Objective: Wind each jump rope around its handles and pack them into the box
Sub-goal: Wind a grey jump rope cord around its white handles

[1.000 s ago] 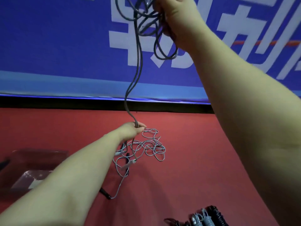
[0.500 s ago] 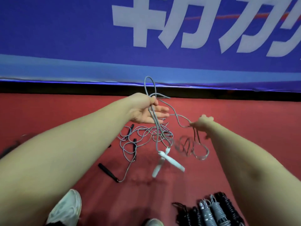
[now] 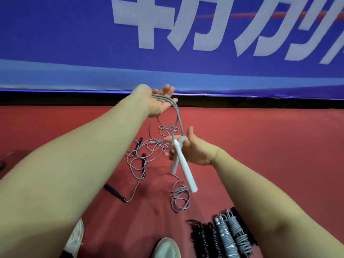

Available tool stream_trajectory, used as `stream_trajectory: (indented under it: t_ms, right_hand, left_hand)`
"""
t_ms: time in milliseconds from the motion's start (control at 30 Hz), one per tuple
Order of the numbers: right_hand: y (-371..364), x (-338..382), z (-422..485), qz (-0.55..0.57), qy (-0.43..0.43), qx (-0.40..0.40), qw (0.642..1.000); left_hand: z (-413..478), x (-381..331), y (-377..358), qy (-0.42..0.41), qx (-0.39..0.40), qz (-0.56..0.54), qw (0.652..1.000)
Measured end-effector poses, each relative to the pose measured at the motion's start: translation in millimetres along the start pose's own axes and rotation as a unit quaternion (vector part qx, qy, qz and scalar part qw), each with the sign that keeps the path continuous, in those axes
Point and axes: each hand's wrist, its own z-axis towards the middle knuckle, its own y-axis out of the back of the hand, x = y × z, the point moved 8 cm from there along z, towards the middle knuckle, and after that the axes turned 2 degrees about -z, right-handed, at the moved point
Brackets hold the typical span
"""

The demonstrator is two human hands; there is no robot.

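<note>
Head view, single moment. Left hand [image 3: 160,104] raised, palm up, fingers straight; grey rope [image 3: 178,119] draped across the palm, not gripped. Rope runs down to two white handles [image 3: 181,161], which hang side by side against the fingers of the right hand [image 3: 195,150]. Right hand's fingers are extended and its thumb is raised, apart from the handles; no closed grip seen, though the fingertips are blurred. Slack of the same rope lies coiled on the red floor [image 3: 260,146], just below the handles. Left of that: a tangled rope with black handles [image 3: 115,193], loose on the floor. Near right: wound ropes [image 3: 226,237], black and grey, lying side by side. Shoe [image 3: 167,248] at near edge.
</note>
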Motion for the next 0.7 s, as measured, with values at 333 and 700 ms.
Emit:
stream_trajectory:
  t_ms: [333, 700]
  right_hand:
    - [-14, 21, -3, -0.549, -0.068, -0.107, 0.827]
    - [-29, 36, 20, -0.142, -0.184, -0.252, 0.939]
  left_hand:
    - [8, -63, 131, -0.023, -0.173, 0.191, 0.966]
    - [-16, -22, 96, -0.344, 0.111, 0.841, 0.402]
